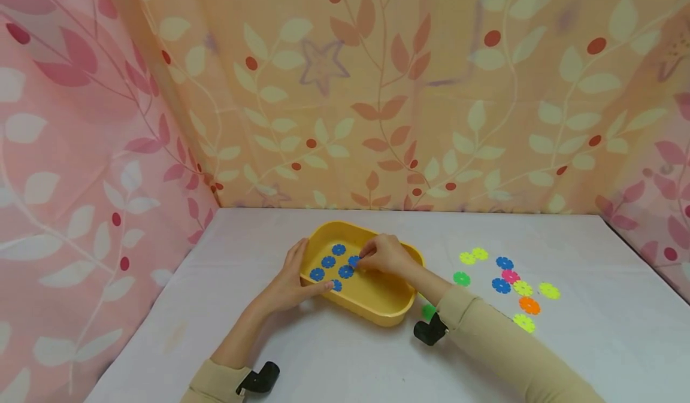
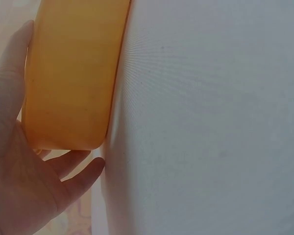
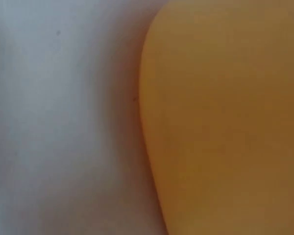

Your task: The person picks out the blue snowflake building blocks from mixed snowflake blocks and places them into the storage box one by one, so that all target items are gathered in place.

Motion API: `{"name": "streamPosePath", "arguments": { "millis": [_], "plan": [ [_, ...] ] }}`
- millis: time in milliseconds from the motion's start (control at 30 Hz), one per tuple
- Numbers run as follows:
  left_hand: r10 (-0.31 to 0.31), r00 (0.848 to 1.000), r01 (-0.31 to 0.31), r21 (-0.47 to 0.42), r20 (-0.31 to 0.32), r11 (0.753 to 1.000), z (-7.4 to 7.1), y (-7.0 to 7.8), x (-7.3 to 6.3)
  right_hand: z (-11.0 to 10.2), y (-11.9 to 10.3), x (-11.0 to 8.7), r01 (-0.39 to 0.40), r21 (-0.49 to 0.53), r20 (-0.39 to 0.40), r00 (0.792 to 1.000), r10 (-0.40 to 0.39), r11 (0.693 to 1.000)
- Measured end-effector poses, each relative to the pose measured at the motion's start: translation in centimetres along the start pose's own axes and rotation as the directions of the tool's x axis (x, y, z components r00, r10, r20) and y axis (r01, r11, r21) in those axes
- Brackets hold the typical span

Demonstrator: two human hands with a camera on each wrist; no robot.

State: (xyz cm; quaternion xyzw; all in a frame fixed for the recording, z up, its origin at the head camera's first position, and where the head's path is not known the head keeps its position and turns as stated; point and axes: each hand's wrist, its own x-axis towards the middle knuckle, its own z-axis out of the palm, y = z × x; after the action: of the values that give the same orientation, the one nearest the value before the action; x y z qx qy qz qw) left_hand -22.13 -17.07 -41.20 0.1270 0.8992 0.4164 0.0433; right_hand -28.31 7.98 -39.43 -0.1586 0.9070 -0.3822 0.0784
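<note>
A yellow plastic tub (image 1: 385, 317) stands at a slant on the white table, with several blue notched snowflake discs (image 1: 328, 262) laid out on its floor at the left side. My left hand (image 1: 284, 287) grips the tub's left end, its thumb along the near rim; in the left wrist view, fingers wrap the corner of the orange-looking wall (image 2: 73, 83). Reaching over the right side, my right hand (image 1: 385, 254) pinches a blue disc (image 1: 354, 261) low inside the tub, partly covered by the fingertips. Only the tub's blurred wall (image 3: 225, 117) appears in the right wrist view.
Right of the tub lie loose discs: several yellow ones (image 1: 549, 290), two blue (image 1: 501, 285), a pink (image 1: 511, 276), an orange (image 1: 529, 305) and a green (image 1: 462, 278). Another green disc (image 1: 428, 311) is beside the right sleeve. Floral curtains (image 1: 323, 121) border the table.
</note>
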Motion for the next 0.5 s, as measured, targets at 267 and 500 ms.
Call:
{"name": "streamPosePath", "arguments": {
  "millis": [267,500],
  "plan": [
    [-0.012,1.000,0.012,-0.005,-0.003,1.000,-0.01,0.09,-0.04,0.46,0.13,0.55,-0.037,-0.048,-0.016,0.999,0.037,0.998],
    [-0.024,1.000,0.024,0.007,-0.001,1.000,-0.04,0.13,-0.06,0.91,0.13,0.93,-0.029,-0.042,-0.033,0.999,0.028,0.999]
  ]
}}
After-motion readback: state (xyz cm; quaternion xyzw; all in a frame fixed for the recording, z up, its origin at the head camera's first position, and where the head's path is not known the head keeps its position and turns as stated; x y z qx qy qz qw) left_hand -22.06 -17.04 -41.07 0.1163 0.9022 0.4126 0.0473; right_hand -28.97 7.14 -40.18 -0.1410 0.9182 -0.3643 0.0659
